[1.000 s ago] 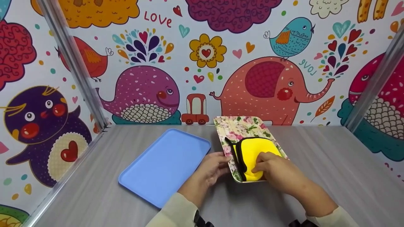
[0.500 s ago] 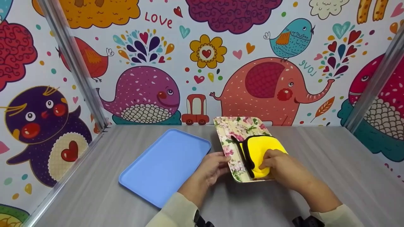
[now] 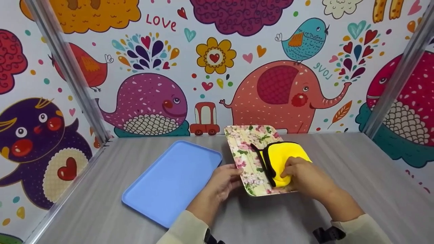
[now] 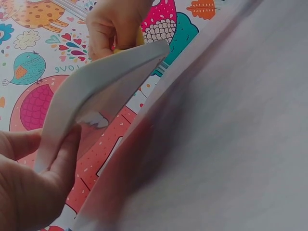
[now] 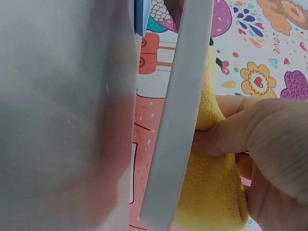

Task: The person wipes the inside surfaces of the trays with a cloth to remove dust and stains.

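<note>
My left hand (image 3: 222, 183) grips the left edge of a floral tray (image 3: 249, 181), thumb on one side and fingers on the other. The left wrist view shows that tray's pale rim (image 4: 67, 91) raised off the table and tilted. A folded yellow cloth (image 3: 283, 154) with black edging lies against the patterned face of the tray, towards its right side. Pinching the cloth is my right hand (image 3: 310, 178), thumb and fingers bunching it. From the right wrist, the fluffy cloth (image 5: 209, 192) shows behind the tray's edge (image 5: 175, 115), which hides part of it.
A plain blue tray (image 3: 173, 179) lies at an angle on the grey table (image 3: 101, 189), left of my left forearm. Cartoon-printed walls (image 3: 217, 20) stand behind and at both sides, with metal posts (image 3: 73, 78) at the corners.
The right hand has slid the cloth rightward and slightly up across the floral tray. My left hand keeps its hold on the tray edge. The head view has shifted a little.
</note>
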The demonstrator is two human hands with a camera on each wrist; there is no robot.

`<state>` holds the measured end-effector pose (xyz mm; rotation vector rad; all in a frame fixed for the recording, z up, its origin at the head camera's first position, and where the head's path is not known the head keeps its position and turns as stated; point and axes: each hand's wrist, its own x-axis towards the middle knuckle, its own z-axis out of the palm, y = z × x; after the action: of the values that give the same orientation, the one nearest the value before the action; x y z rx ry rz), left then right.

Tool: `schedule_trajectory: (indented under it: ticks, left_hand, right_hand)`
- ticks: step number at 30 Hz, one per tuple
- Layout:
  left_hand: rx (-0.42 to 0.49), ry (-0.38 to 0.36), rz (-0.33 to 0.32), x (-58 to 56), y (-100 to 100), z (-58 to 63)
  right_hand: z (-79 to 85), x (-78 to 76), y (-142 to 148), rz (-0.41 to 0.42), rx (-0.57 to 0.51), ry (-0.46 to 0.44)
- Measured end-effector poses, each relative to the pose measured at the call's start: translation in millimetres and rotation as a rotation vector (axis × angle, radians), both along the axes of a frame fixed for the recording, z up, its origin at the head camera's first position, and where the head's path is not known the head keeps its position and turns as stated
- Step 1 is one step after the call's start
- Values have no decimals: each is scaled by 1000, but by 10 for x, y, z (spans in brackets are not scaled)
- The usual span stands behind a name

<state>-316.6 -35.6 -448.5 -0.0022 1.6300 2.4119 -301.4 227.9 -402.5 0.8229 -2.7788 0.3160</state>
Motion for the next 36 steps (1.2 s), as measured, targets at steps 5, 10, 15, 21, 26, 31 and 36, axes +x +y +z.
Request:
schedule_trajectory:
  ticks: [5, 10, 15, 21, 26, 31, 36]
  left_hand:
    - [10, 7, -7, 0, 15, -6]
    - [-3, 2, 12, 37, -23, -18]
    - [-16, -8, 18, 50, -57, -31]
    - [-14, -17, 31, 56, -76, -30]
    - [-19, -17, 49, 52, -66, -19]
    - [-13, -25, 33, 21, 1, -9]
    - [-15, -40, 48, 7, 22, -3]
  right_hand:
    - [-14, -45, 96, -27, -11, 8]
    - [-42, -66, 99, -18, -14, -22]
    - [-31, -61, 55, -62, 22, -40]
    - [-5, -40, 18, -94, 45, -90]
    - [29, -43, 38, -119, 69, -131]
    - [58, -50, 141, -164, 105, -169]
    - [80, -57, 175, -161, 122, -177]
